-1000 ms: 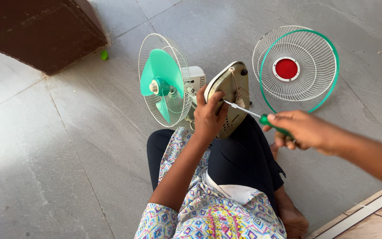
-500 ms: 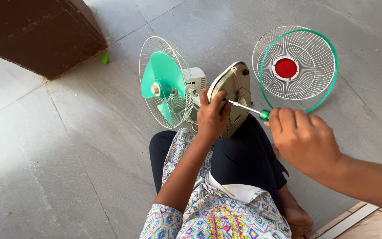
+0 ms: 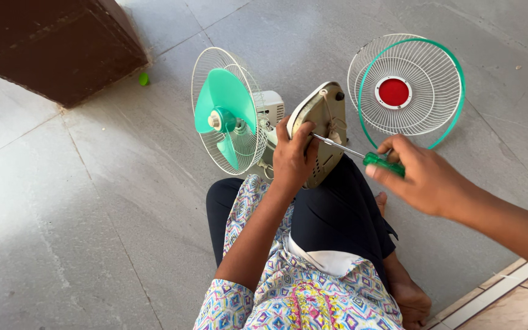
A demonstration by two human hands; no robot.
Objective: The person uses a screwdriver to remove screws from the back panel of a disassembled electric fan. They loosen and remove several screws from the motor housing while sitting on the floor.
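Observation:
A small table fan lies tipped on my lap, its beige base (image 3: 328,116) turned up towards me. My left hand (image 3: 293,160) grips the edge of that base. My right hand (image 3: 420,177) holds a screwdriver with a green handle (image 3: 384,164); its metal shaft points at the underside of the base. The fan's green blades (image 3: 222,113) sit inside the white rear wire guard (image 3: 209,73), facing left.
The detached front guard (image 3: 423,67), white wire with a green rim and a red centre cap, lies on the grey tiled floor at the right. A dark brown wooden block (image 3: 50,43) stands at the upper left, a small green cap (image 3: 144,79) beside it. A brown tiled strip runs along the lower right corner.
My right hand has turned on the screwdriver handle and shifted slightly, with the tip staying at the fan base. My left hand keeps its grip on the base.

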